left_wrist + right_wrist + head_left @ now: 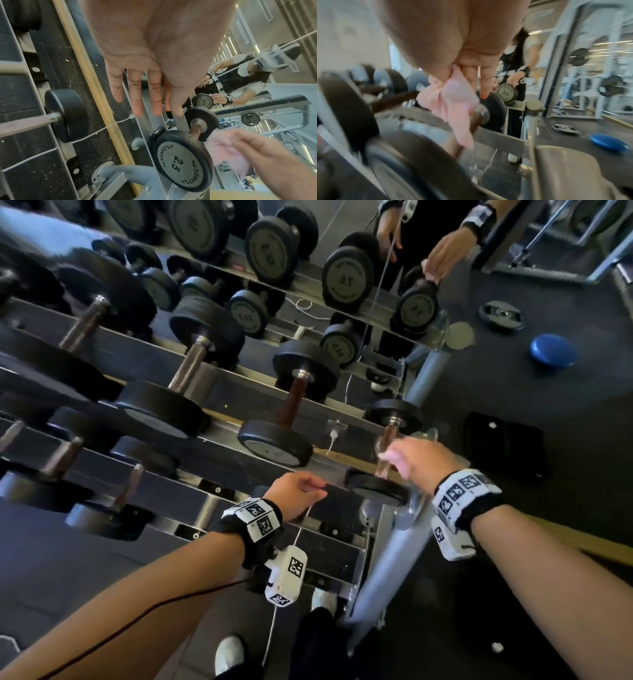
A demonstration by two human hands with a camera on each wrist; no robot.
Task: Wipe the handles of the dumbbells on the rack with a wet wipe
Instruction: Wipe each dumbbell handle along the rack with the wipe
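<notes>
Right hand: the right hand (423, 462) holds a pale pink wet wipe (452, 102) bunched under its curled fingers, laid against the handle (475, 121) of the small dumbbell (183, 157) — the one marked 2.5.
Dumbbell: it lies at the right end of the rack (346, 460), handle across the rails, just beside the grey upright post (424, 371).
Left hand: the left hand (296, 491) holds nothing — in the left wrist view its fingers (137, 94) are straight and together, near the rack's front rail; whether they touch it I cannot tell.
Neighbours: larger dumbbells (274, 419) sit in a row to the left.
Floor: a blue disc (551, 350) and a weight plate (501, 316) lie well apart from the rack.
</notes>
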